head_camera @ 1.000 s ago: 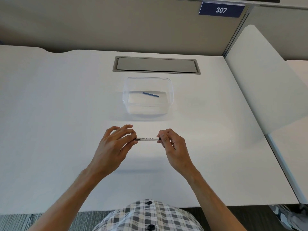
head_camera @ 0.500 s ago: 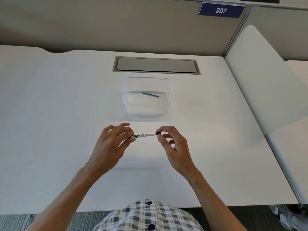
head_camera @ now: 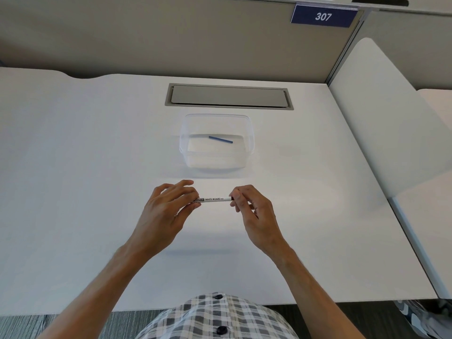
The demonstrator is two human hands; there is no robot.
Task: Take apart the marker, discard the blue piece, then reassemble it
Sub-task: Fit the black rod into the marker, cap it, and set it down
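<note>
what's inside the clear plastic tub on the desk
The clear plastic tub holds one thin blue stick, lying flat toward its back wall. Nothing else shows through its transparent sides. The white whiteboard marker is outside it, held between both hands.

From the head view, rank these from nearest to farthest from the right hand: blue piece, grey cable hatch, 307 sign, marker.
1. marker, gripped at its end by the right hand.
2. blue piece, in the clear tub beyond the hands.
3. grey cable hatch, behind the tub.
4. 307 sign, up on the partition, far right.
</note>
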